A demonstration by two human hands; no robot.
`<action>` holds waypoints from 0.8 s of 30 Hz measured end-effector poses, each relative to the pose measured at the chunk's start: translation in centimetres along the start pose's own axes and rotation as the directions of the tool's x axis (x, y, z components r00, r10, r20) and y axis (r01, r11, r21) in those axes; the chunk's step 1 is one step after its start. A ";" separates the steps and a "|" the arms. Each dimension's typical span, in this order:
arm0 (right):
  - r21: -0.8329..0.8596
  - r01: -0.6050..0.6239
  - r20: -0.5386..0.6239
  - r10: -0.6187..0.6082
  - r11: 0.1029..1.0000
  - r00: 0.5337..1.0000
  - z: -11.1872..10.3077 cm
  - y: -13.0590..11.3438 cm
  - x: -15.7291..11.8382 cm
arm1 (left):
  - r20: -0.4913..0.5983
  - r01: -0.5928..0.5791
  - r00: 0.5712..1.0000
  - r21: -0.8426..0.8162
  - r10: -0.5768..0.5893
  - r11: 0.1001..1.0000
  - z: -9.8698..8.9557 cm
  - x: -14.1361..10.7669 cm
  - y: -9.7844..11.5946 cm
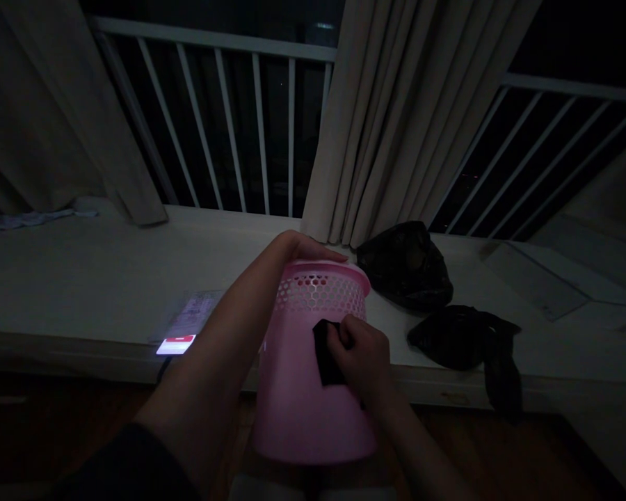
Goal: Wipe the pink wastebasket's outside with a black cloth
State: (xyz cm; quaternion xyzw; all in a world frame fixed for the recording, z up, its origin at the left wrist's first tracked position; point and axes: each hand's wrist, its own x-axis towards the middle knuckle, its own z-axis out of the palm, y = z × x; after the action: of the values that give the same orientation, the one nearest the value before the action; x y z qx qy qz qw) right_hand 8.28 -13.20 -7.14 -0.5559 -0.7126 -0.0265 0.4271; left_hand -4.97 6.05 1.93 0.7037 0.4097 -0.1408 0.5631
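Note:
A pink plastic wastebasket [297, 396] with a honeycomb-pattern band below its rim is in the middle of the view, tilted, its side facing me. My left hand [310, 247] grips it at the top rim, though part of the fingers is hidden behind the rim. My right hand [365, 351] is closed around a black cloth [325, 358] and presses it against the side of the wastebasket, below the honeycomb band.
On the white window ledge [83, 278] lie a black plastic bag [407, 268], a smaller one [453, 337] hanging over the edge, and a lit phone [176, 345] beside a paper sheet [194, 311]. Curtains [380, 111] and white railings [255, 118] stand behind. The room is dim.

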 end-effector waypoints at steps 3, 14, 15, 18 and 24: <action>-0.001 -0.004 -0.004 0.004 1.000 1.000 -0.1 0.1 0.0 | -0.002 0.020 1.000 -0.002 -0.020 1.000 0.1 0.0 0.3; -0.027 -0.016 0.029 0.017 0.999 0.999 -0.3 -0.1 -0.2 | -0.012 0.046 0.999 -0.015 -0.047 0.999 0.4 -0.5 0.2; -0.031 0.007 0.041 -0.006 0.999 0.999 -0.4 -0.1 -0.3 | -0.020 0.043 0.999 -0.013 -0.044 0.999 0.4 -0.4 0.2; -0.023 0.003 0.061 -0.002 1.000 0.998 -0.4 0.2 -0.2 | -0.022 0.037 0.999 0.001 -0.037 0.999 0.5 -0.5 0.3; -0.073 0.013 0.080 -0.007 0.997 0.997 -0.3 -0.5 -0.2 | -0.038 0.042 0.998 -0.011 -0.042 0.999 0.6 -0.7 0.3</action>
State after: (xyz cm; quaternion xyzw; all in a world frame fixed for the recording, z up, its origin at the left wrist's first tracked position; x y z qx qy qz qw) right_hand 8.01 -13.74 -6.89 -0.5683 -0.7303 -0.0325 0.3776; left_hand -4.96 5.20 2.39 0.6946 0.4357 -0.1370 0.5559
